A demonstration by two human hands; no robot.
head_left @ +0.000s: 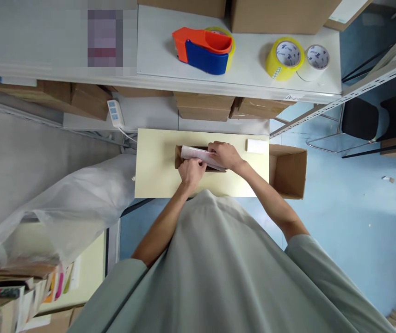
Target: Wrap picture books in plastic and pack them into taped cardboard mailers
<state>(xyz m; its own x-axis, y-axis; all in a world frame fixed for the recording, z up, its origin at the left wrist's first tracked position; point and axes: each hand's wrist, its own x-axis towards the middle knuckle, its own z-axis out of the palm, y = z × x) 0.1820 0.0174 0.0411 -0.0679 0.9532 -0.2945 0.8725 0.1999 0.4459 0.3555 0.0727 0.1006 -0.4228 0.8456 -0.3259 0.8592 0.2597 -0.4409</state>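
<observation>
A narrow brown cardboard box (pixel 177 158) lies on the pale yellow table in front of me. A pale, pinkish wrapped bundle (pixel 194 152) sits at its opening, tilted and partly inside; what it contains is hidden. At the near side, my left hand (pixel 191 172) is closed, its fingertips pinching the bundle's edge by the box wall. My right hand (pixel 225 155) curls over the bundle's right part from the far side, fingers bent onto it. Both hands partly cover the box and the bundle.
The yellow table (pixel 156 180) also bears a small white block (pixel 256 146). Right of it stands an open carton (pixel 290 172). On the shelf ahead are an orange-blue tape dispenser (pixel 203 51) and tape rolls (pixel 284 59). A translucent plastic bag (pixel 90 189) bulges at left.
</observation>
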